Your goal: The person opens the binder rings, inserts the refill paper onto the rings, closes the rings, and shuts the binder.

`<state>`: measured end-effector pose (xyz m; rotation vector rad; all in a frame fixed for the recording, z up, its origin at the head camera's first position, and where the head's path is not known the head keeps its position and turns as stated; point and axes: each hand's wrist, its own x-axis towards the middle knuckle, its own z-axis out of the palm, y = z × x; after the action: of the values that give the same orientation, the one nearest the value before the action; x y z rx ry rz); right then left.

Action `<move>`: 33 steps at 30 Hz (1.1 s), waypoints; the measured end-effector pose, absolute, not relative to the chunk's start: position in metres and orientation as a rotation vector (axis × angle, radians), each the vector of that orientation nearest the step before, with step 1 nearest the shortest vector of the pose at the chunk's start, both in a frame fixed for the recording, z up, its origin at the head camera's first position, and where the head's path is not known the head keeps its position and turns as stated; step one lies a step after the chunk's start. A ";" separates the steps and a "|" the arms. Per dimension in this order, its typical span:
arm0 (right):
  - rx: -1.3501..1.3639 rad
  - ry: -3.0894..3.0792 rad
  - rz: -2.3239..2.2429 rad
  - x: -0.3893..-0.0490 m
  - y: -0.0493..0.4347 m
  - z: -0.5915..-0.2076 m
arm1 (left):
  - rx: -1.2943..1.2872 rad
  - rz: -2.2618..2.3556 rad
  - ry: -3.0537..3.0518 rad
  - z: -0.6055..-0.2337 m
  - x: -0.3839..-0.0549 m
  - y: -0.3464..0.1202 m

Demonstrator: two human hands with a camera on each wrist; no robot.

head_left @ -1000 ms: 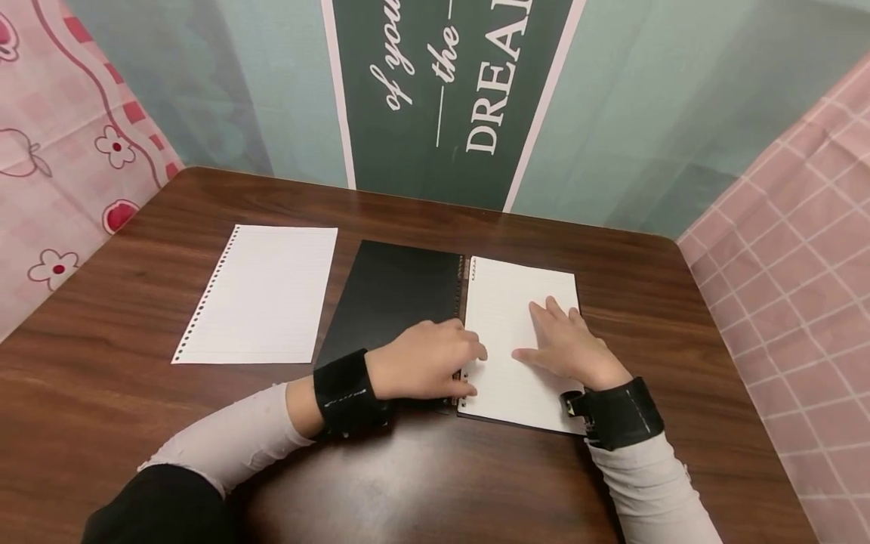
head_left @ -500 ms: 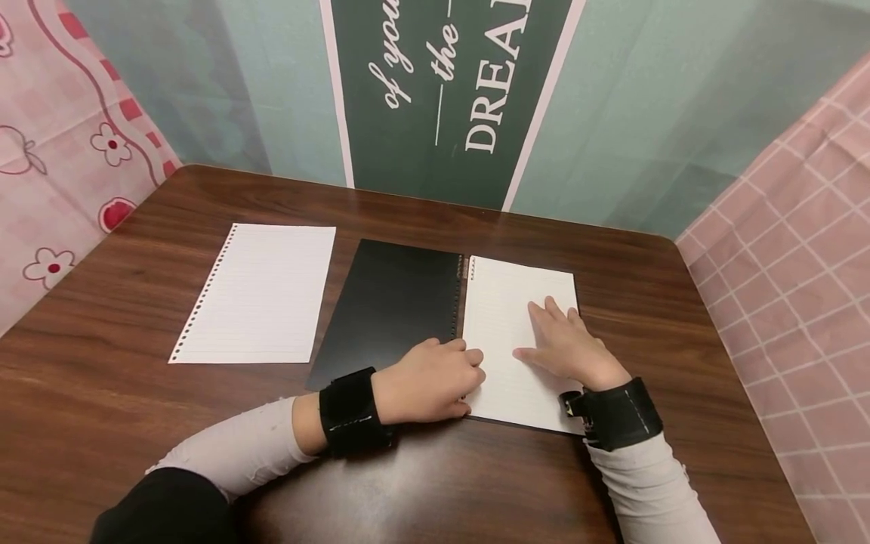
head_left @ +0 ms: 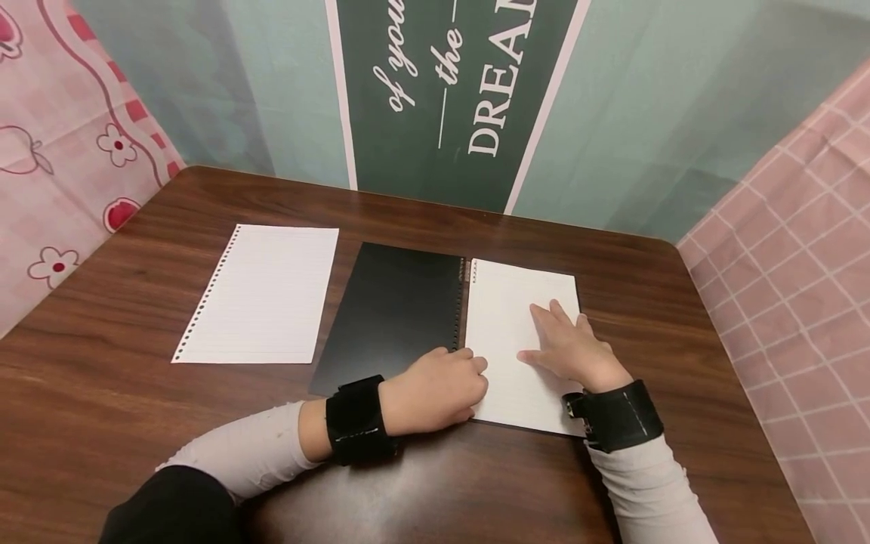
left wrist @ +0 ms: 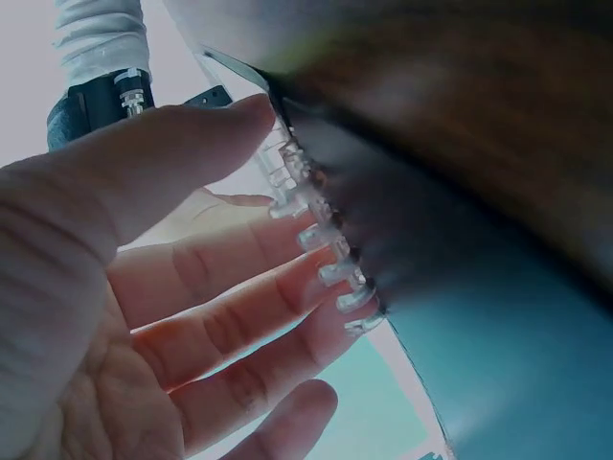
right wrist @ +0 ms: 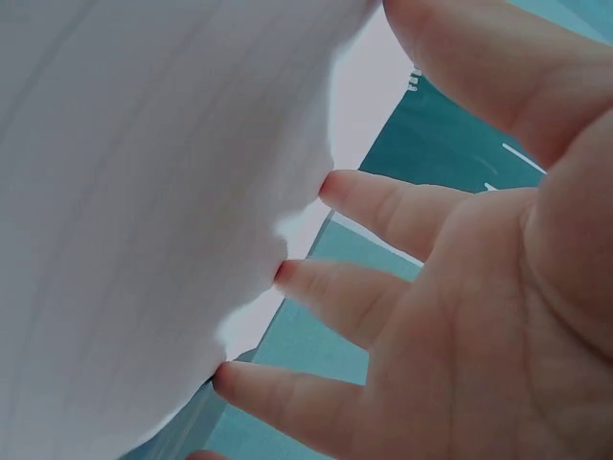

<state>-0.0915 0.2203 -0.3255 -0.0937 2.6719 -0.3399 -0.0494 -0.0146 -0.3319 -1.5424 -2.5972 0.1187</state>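
A loose-leaf notebook lies spread in the head view, its black cover (head_left: 404, 302) on the left and white lined pages (head_left: 503, 310) on the right. At the near end of its spine, my left hand (head_left: 435, 391) has its fingers curled and pinches the clear binder rings (left wrist: 335, 264). The left wrist view shows the thumb at one end of these rings and the fingertips against them from the other side. My right hand (head_left: 574, 349) rests on the pages with fingers spread; in the right wrist view, its fingertips press the paper (right wrist: 163, 192).
A loose lined sheet (head_left: 258, 295) with punched holes along its left edge lies left of the notebook. Both lie on a brown wooden table (head_left: 381, 499). Cloth hangings (head_left: 272, 91) stand behind and at the sides.
My left hand has slid along the spine toward the near edge, its fingers now more curled. The right hand has stayed nearly still on the pages.
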 end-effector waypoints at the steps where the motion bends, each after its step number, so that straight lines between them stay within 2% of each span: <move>1: -0.091 2.673 -0.334 -0.091 0.220 -0.326 | -1.540 0.118 -2.587 -0.333 -0.049 -0.015; 19: -0.104 2.680 -0.331 -0.096 0.226 -0.327 | -1.567 0.089 -2.622 -0.335 -0.054 -0.008; 24: -0.095 2.685 -0.296 -0.091 0.231 -0.331 | -1.683 0.014 -2.691 -0.333 -0.057 -0.007; 29: -0.114 2.695 -0.342 -0.089 0.229 -0.329 | -1.774 -0.216 -2.767 -0.326 -0.066 -0.027; 33: -0.168 2.785 -0.461 -0.097 0.224 -0.318 | -1.623 -0.358 -2.788 -0.319 -0.081 -0.057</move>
<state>-0.0968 0.2241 -0.3181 -0.1679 2.7846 -0.4612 -0.0810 -0.0572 -0.3192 -1.6230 -2.7884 -0.3581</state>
